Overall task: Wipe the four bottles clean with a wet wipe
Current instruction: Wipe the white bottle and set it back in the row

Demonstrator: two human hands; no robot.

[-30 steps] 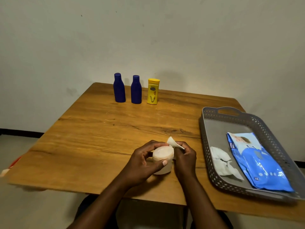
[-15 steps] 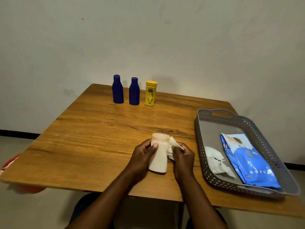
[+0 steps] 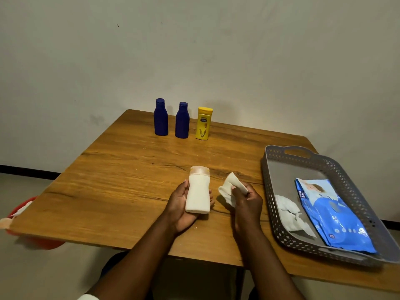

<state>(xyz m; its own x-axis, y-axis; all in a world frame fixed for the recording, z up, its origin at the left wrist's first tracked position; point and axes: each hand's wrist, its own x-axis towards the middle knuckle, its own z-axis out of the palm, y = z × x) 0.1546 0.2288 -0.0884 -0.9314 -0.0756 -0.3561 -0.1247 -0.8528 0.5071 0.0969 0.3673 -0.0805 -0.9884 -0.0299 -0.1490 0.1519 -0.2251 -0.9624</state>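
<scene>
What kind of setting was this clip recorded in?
Probably a plain room in a home: a bare wooden table against an unadorned wall, toiletry bottles and a grey tray holding a wet-wipe pack.

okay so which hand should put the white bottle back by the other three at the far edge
Probably the left hand. It already grips the white bottle, and the two blue bottles and yellow bottle stand on its side. The right hand is busy holding the wet wipe.

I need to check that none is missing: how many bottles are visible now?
4: two blue bottles and a yellow bottle at the table's far edge, a white bottle in the left hand.
</scene>
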